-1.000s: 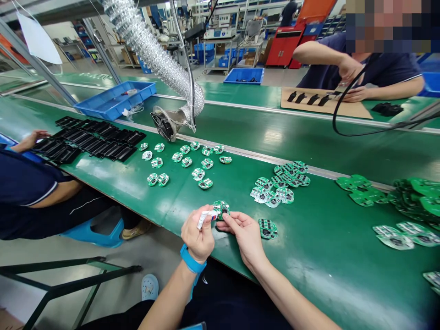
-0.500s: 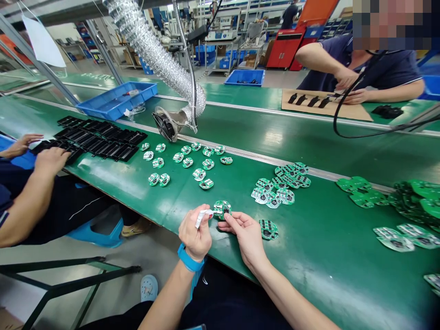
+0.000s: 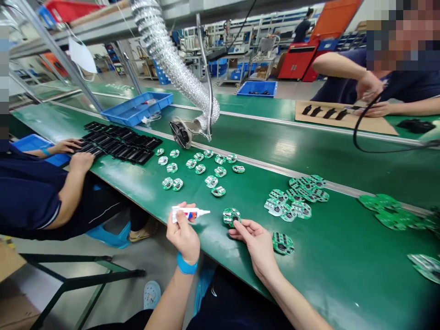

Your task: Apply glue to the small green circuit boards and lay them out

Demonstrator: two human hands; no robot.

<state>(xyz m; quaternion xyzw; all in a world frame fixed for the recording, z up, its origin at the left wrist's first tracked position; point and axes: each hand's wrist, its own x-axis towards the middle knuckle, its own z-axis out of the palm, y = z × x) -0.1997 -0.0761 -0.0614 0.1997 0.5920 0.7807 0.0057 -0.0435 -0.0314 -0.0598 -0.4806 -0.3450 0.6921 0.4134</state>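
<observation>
Moved since earlier frame: white adhesive tube [image 3: 189, 213] lifted away from round green circuit board [image 3: 231, 217], clamped in left hand [image 3: 183, 237]. Head view, lower centre: board lies on green workbench [image 3: 147, 183], just beyond right hand [image 3: 256, 245], fingers [image 3: 240, 229] apart.

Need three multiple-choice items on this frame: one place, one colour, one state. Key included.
1. Where does the loose green circuit board near the right hand lie?
A. On the green assembly bench
B. In the blue tray
C. On the cardboard sheet

2. What colour is the person's own wristband?
A. Red
B. Blue
C. Black

3. What state is the white glue tube in?
A. Held up in the left hand
B. Lying on the bench
C. Standing in the blue tray

Key:
1. A: the board lies on the green surface beside that hand.
2. B: the band shows blue.
3. A: the fingers grip the tube above the bench.
</observation>
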